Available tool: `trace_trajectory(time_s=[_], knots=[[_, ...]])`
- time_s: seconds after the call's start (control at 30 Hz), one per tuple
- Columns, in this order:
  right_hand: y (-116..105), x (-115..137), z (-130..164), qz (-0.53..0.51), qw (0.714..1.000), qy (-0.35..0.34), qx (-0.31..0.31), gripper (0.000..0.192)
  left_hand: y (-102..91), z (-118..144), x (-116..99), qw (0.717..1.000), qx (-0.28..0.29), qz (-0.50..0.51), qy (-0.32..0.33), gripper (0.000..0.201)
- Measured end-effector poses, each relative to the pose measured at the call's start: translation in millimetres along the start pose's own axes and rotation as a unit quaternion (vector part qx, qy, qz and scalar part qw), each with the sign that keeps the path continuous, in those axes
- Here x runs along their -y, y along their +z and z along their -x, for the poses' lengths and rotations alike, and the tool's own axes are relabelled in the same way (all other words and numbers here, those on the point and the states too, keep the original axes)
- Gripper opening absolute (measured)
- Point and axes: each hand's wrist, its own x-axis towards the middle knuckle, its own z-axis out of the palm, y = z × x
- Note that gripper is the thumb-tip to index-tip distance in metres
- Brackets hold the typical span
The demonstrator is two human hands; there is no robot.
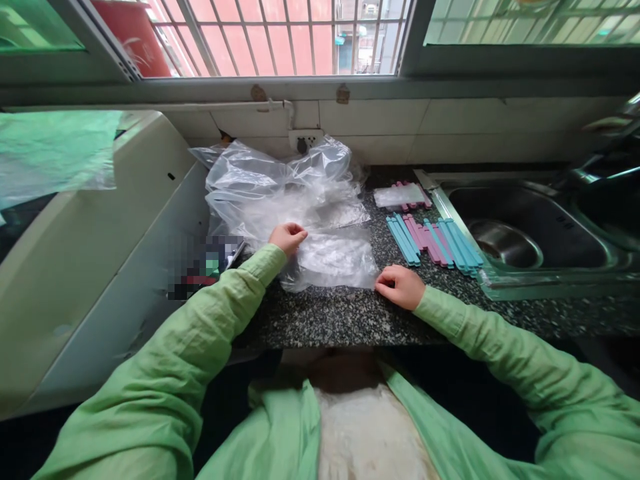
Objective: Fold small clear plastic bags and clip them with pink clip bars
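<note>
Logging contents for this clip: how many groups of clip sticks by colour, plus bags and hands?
Blue stick groups: 2
Pink stick groups: 2
Flat clear bag under the hands: 1
Crumpled bag pile: 1
Hands, left and right: 2
Total: 8

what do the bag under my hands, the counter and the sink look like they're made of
Bag: thin clear plastic film, judging by its glossy wrinkles and see-through look. Counter: probably polished granite or a lookalike, black with white speckles. Sink: likely stainless steel, grey with a reflective sheen.
</note>
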Motion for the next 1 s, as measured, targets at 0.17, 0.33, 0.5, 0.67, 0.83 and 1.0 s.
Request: trace_trajectory(time_s=[0.17,0.33,0.5,0.67,0.83,1.0], knots=[[-3,4,-3,0.003,0.998,0.055,0.035,0.017,-5.9,-1,1,0.999,0.014,0.000,-0.041,0.031],[-5,8,-4,0.014,0.996,0.067,0.048,0.017,-40.9,23,38,0.991,-0.046,-0.110,0.066,0.045],[-5,7,-4,0.013,0.996,0.070,0.053,0.017,-54.3,68,73,0.981,0.009,-0.174,0.089,0.050],[-6,5,-5,-0.012,0.995,0.067,0.066,0.018,-46.2,84,74,0.972,0.032,-0.178,0.150,0.047],[-7,4,-4,-0.020,0.997,0.049,0.065,0.018,-33.5,79,75,0.955,0.007,-0.202,0.218,0.029],[-9,-1,-3,-0.020,0.997,0.027,0.064,0.017,-29.5,73,80,0.945,0.044,-0.188,0.265,0.007]])
